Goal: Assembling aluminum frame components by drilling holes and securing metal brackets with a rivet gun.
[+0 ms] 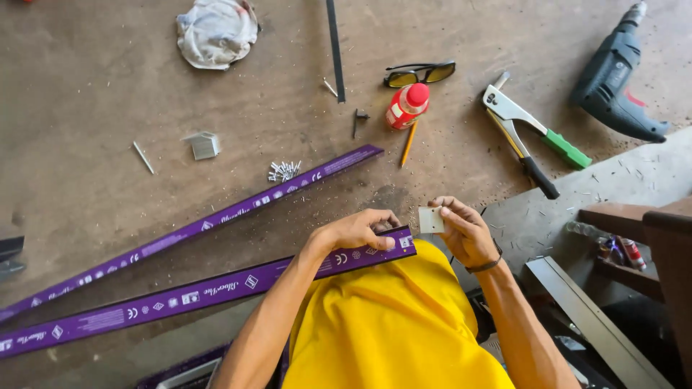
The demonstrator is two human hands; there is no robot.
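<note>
The left hand [358, 232] has its fingers clenched on the near end of the purple strip [189, 295] — it runs long, away to their left. The right hand [465, 230] pinches a small white plate [431, 220] just beside that end.

near: left hand [358, 232] on near profile [194, 294], right hand [467, 232] holds small plate [431, 220] just right | second profile [194, 229] behind, rivets [284, 171] beyond | far right: bottle [407, 106], glasses [420, 73], rivet gun [525, 133], drill [617, 75] | far left: rag [216, 32], all on floor [94, 108]
</note>
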